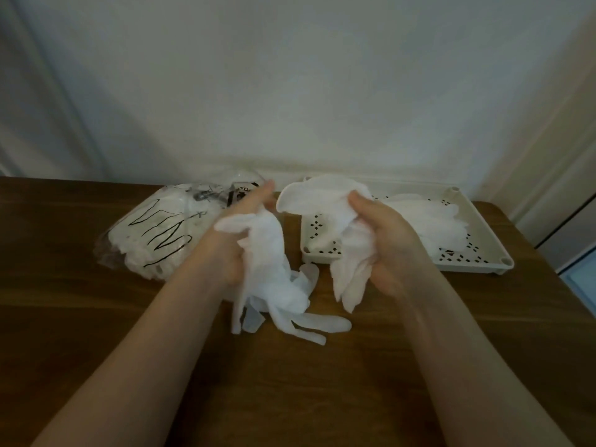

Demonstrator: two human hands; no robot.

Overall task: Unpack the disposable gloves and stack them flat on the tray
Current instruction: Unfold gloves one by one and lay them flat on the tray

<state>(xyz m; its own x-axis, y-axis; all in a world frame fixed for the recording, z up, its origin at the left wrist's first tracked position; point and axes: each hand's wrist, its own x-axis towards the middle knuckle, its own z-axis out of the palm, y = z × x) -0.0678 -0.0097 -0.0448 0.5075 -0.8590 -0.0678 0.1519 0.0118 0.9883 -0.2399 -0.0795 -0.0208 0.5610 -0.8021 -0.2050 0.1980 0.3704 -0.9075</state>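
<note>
My left hand (238, 221) holds a limp bunch of white disposable gloves (274, 279) whose fingers trail down onto the wooden table. My right hand (383, 240) grips a crumpled white glove (319, 198) just above the near left corner of the cream perforated tray (477, 250). Several gloves (432, 217) lie flat in the tray, behind my right hand. The clear plastic pack of gloves (158, 233), marked with black lines, lies on the table to the left, its opened end toward my left hand.
The brown wooden table (290, 382) runs up to a pale wall at the back. Its right edge lies just past the tray, with a door frame beyond.
</note>
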